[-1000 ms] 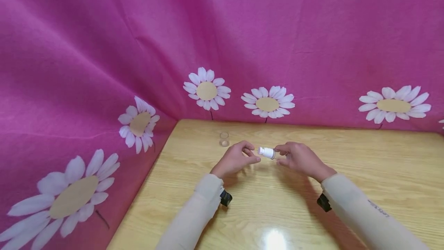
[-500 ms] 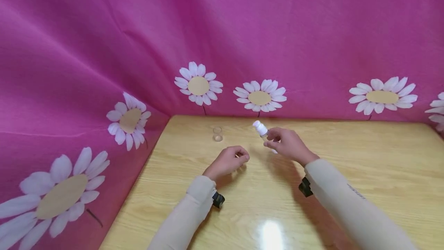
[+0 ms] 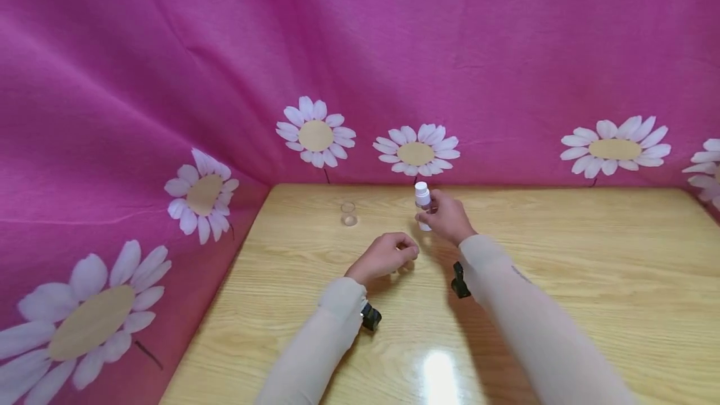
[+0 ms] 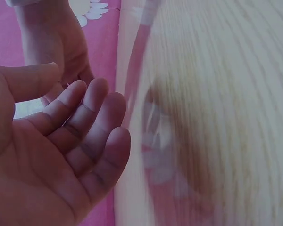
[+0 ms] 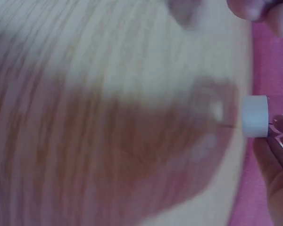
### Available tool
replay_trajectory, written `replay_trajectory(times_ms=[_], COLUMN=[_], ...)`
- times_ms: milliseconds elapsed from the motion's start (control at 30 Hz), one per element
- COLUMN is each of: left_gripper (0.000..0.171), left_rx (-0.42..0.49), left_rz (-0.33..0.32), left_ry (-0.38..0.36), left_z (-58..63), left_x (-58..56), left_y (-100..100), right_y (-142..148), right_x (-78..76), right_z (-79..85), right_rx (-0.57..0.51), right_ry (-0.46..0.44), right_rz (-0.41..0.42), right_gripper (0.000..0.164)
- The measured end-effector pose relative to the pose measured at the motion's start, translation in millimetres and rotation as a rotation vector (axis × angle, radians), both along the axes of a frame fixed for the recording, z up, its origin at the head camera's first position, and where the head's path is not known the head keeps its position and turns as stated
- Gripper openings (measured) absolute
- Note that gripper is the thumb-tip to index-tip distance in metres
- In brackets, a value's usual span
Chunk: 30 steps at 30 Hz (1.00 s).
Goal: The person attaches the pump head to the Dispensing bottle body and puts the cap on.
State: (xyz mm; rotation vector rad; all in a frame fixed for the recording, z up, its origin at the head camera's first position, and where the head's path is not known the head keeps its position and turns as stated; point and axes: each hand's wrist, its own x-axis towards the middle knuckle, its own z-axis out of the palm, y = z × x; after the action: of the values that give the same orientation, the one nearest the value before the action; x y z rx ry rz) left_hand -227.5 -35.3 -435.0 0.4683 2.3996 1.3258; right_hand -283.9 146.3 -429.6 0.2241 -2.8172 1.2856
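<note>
My right hand [image 3: 450,217] grips a small pump bottle [image 3: 422,196] by its clear middle, in the head view. The bottle stands upright, its white top up and its white base [image 5: 254,116] low over the table, as the right wrist view shows. My left hand [image 3: 385,255] hovers just in front and to the left with nothing in it. Its fingers [image 4: 104,155] are loosely bent in the left wrist view, and the right hand [image 4: 59,44] appears behind them. A clear cup-like cap [image 3: 349,214] stands on the table further left.
The wooden table [image 3: 562,280] spans the lower view, with a bright light reflection near its front. A magenta cloth [image 3: 506,49] printed with daisies hangs along its back and left edges.
The bottle has turned from lying sideways between both hands to upright, and moved farther back in my right hand. My left hand came away from it. The clear cap has stayed put.
</note>
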Motion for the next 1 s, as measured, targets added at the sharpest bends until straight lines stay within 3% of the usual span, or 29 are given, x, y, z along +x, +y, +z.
replay_trajectory(times_ms=[233, 533, 633, 700, 900, 1000], left_gripper=[0.018, 0.021, 0.023, 0.024, 0.024, 0.029], left_rx=[-0.025, -0.024, 0.022, 0.048, 0.099, 0.081], left_rz=[-0.011, 0.079, 0.155, 0.238, 0.58, 0.655], left_ry=[0.01, 0.014, 0.035, 0.066, 0.18, 0.179], left_z=[-3.1, -0.8, 6.4, 11.7, 24.7, 21.8], left_x=[-2.4, -9.1, -11.7, -15.3, -43.0, -56.0], left_y=[1.8, -29.8, -41.1, -48.0, -69.0, -79.0], right_y=[-2.7, -11.4, -11.8, -12.4, -11.6, -8.8], right_x=[-9.2, -13.1, -12.6, -12.9, -14.4, -14.2], right_z=[-20.2, -36.9, -38.2, -37.2, -36.0, -34.0], right_rx=[-0.073, -0.06, -0.064, -0.068, -0.072, -0.056], right_ry=[-0.025, 0.059, 0.071, 0.063, 0.028, 0.02], right_rz=[-0.099, -0.175, -0.177, -0.174, -0.165, -0.151], right_gripper=[0.038, 0.035, 0.036, 0.037, 0.036, 0.038])
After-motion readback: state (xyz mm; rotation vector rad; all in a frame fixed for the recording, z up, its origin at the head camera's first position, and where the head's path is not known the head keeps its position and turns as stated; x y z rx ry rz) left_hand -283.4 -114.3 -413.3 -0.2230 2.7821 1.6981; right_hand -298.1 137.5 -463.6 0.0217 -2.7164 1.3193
